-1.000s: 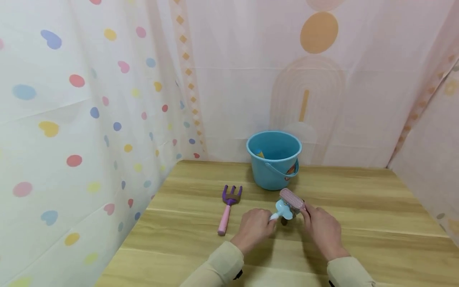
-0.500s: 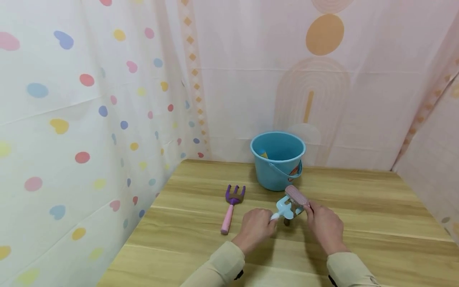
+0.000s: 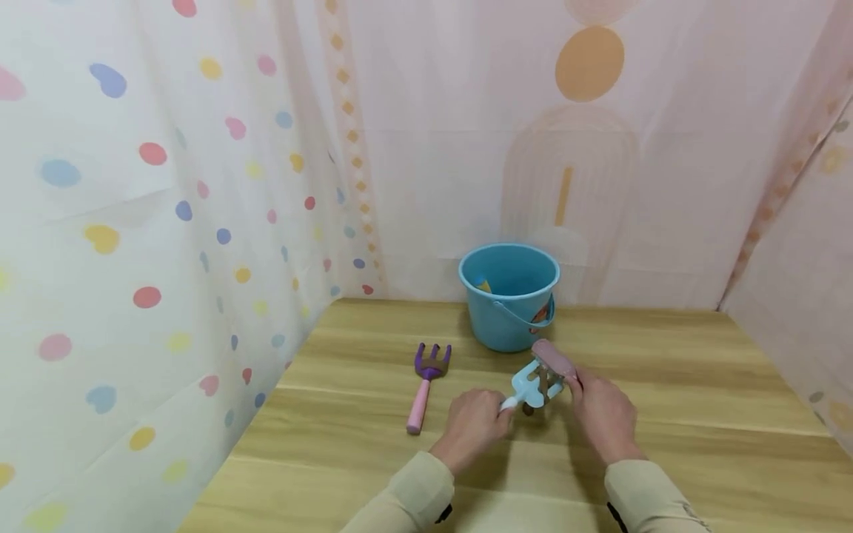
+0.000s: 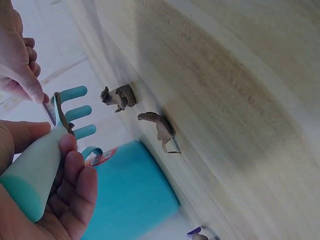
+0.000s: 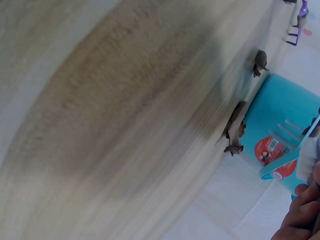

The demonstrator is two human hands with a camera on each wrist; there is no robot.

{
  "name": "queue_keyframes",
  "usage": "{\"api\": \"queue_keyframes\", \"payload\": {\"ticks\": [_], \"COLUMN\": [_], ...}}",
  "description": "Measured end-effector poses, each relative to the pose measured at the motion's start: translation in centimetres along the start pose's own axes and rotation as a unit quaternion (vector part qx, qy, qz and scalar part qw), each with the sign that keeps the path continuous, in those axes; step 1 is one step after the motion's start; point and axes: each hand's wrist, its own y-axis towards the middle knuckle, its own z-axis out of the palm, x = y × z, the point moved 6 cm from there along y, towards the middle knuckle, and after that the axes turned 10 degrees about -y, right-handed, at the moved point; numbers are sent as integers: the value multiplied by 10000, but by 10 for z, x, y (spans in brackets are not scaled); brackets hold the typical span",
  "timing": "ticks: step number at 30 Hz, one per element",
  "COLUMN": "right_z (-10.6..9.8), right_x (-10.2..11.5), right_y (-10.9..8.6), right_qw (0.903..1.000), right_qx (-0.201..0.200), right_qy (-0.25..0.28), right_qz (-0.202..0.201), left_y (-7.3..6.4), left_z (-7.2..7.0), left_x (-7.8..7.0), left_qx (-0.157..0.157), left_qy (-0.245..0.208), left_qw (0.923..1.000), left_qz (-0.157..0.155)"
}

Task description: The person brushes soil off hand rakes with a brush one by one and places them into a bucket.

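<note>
My left hand point(image 3: 472, 426) grips the white handle point(image 4: 37, 167) of a light blue toy garden fork point(image 3: 529, 389), its tines pointing away to the upper right. Brown, mud-like matter clings to the tines. My right hand point(image 3: 605, 416) holds a pink brush point(image 3: 553, 359) by its handle, with the brush head over the tine ends. White bristles point(image 5: 306, 159) face the fork in the right wrist view. Beneath the fork lie brown lumps point(image 4: 159, 127) on the table; their exact kind is unclear. To the left rests a purple toy fork point(image 3: 429, 370) with a pink handle, also smeared brown.
A blue bucket point(image 3: 489, 322) with a hanging handle stands behind the hands, a yellow and blue thing point(image 3: 483, 285) inside it. Everything lies on a wooden table point(image 3: 700, 400). Patterned curtains point(image 3: 426, 185) enclose its back and sides.
The brush has shifted slightly up and right across the blue fork, so more of the tines and the brown matter show. My left hand has stayed nearly still.
</note>
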Motion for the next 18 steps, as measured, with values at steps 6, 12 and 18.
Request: {"api": "queue_keyframes", "payload": {"ticks": [6,12,18], "right_z": [-8,-6,-1], "right_x": [-3,4,3], "right_y": [2,-3,-4], "right_qw": [9998,9952,9965], "right_qx": [-13,518,260], "right_qy": [192,668,547], "right_qz": [-10,-497,-573], "left_y": [3,9,11], "left_z": [-2,-6,-7], "left_x": [7,16,10], "left_qx": [105,143,247], "left_qy": [-189,-502,-486], "left_qw": [9995,9975,9981], "left_qz": [-222,-475,-279]}}
